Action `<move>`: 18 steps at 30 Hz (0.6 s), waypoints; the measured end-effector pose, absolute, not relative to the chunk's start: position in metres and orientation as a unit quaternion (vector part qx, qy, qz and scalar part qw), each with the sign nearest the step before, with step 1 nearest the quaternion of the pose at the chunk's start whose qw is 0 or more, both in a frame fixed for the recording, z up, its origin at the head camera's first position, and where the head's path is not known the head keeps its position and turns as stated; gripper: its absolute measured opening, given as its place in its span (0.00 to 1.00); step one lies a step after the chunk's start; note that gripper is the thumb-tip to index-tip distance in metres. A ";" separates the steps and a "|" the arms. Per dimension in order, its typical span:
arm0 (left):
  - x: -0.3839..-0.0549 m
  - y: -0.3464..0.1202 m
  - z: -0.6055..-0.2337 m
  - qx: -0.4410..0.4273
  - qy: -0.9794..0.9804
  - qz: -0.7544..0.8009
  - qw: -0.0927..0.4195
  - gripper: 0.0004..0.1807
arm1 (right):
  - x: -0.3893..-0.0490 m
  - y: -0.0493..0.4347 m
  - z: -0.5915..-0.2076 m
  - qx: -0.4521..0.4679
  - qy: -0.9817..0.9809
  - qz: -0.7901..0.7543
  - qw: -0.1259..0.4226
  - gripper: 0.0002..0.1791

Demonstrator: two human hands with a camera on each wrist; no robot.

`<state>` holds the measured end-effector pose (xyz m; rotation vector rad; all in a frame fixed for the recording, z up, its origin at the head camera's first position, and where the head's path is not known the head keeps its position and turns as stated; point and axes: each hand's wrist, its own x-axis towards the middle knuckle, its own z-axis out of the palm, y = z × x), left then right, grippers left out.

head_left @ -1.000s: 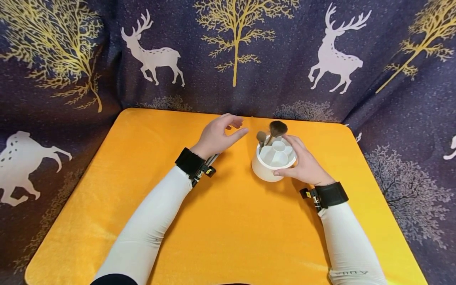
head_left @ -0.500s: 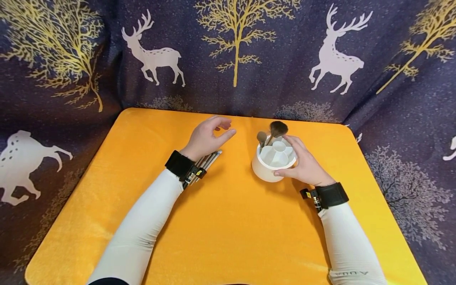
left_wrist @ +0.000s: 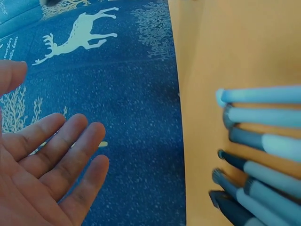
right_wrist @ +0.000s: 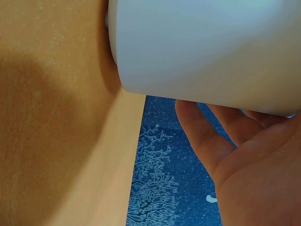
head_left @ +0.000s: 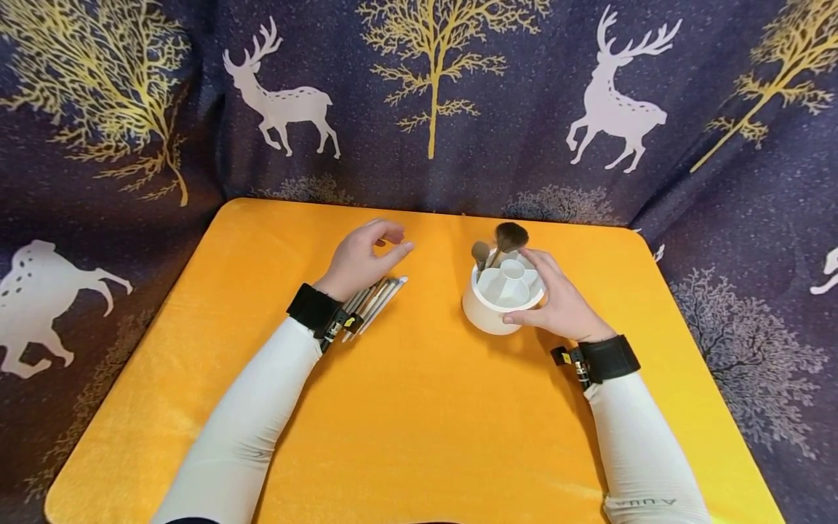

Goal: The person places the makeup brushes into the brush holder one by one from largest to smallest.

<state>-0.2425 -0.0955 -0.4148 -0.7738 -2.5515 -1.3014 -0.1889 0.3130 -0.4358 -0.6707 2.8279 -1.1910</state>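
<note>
My left hand (head_left: 356, 258) is empty, its fingers loosely bent, with slim brushes (head_left: 380, 303) lying beside its wrist. My right hand (head_left: 564, 302) grips the white divided holder (head_left: 487, 311), thumb on the near side; a big dark brush (head_left: 511, 236) and a smaller brush (head_left: 481, 252) stand inside, left of that hand.

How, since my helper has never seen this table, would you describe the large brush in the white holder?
At the orange table, find the round white holder gripped by the right hand. Above its far rim rises the large brush, with a broad, fluffy head. That head is wider and darker than that of the small brush beside it.
</note>
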 end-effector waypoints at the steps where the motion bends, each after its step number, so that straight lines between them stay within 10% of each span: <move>1: -0.242 -0.097 -0.415 -0.258 -0.858 -0.436 0.087 0.23 | -0.189 0.313 -0.436 -0.215 0.900 -0.379 0.001 0.71; 18: -0.242 -0.126 -0.426 -0.226 -0.878 -0.414 0.086 0.21 | -0.194 0.316 -0.434 -0.221 0.893 -0.392 0.003 0.69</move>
